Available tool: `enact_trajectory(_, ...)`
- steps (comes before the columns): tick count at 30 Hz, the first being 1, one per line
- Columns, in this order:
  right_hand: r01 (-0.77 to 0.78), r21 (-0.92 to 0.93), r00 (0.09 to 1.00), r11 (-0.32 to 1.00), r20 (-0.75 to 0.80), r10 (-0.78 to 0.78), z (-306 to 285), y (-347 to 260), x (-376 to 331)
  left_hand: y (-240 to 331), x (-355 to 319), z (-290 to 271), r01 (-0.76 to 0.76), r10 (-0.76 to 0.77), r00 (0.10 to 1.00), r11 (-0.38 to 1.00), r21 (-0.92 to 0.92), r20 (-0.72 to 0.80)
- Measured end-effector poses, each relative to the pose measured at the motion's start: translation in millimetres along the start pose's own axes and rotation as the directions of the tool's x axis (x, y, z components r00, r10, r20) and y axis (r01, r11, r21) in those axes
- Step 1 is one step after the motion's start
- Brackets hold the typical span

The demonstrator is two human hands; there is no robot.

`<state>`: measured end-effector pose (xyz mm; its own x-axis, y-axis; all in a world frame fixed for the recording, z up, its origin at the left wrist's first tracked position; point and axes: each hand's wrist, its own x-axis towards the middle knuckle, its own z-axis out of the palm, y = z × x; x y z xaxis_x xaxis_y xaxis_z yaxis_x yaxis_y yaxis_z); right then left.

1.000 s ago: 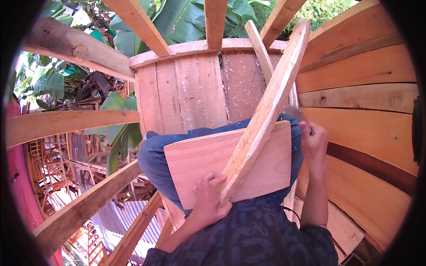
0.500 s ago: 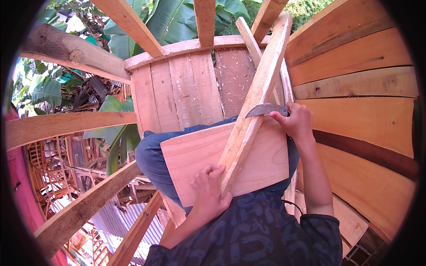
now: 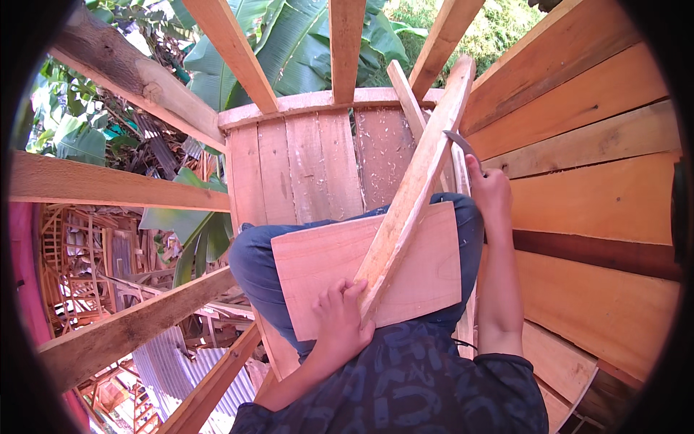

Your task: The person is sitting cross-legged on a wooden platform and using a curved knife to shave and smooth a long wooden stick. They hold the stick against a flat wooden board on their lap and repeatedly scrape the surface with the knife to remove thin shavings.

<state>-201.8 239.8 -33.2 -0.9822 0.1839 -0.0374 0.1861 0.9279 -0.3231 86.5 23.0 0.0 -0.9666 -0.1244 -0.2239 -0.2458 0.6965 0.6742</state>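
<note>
Plank wall [image 3: 585, 195] at 3 o'clock. Board [image 3: 340, 264] flat on lap [image 3: 253, 253], centre. Slat [image 3: 416, 184] leans across board, running toward 1 o'clock. Left hand [image 3: 340, 322] at 6 o'clock, fingers spread, pressing slat's lower end onto board. Right hand [image 3: 491, 192] at 2 o'clock, fingers closed round blade [image 3: 457, 141], edge against slat.

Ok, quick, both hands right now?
Left hand: pressing the wooden slat onto the lap board.
Right hand: closed on a curved blade.
</note>
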Motion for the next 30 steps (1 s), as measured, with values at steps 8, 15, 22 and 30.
enact_trajectory(8, 0.292, -0.078, 0.919, 0.953, 0.298, -0.257, -41.9, -17.0, -94.8, -3.0, -3.6, 1.4, 0.031, -0.031, 0.999, 0.999, -0.006, 0.03)
enact_trajectory(15, 0.417, -0.085, 0.883, 0.905, 0.272, -0.381, -20.6, -12.8, -95.0, 1.3, -3.3, 2.5, -0.006, 0.006, 1.0, 0.998, 0.062, -0.002)
enact_trajectory(22, 0.464, -0.148, 0.874, 0.874, 0.24, -0.423, -7.1, -11.3, -69.8, 0.5, 2.7, -1.4, -0.034, 0.032, 0.999, 0.997, 0.066, 0.024)
enact_trajectory(30, 0.393, -0.195, 0.912, 0.898, 0.209, -0.354, -8.4, -14.2, -39.8, -1.0, 3.4, -1.8, -0.035, 0.035, 0.999, 0.998, 0.044, -0.009)
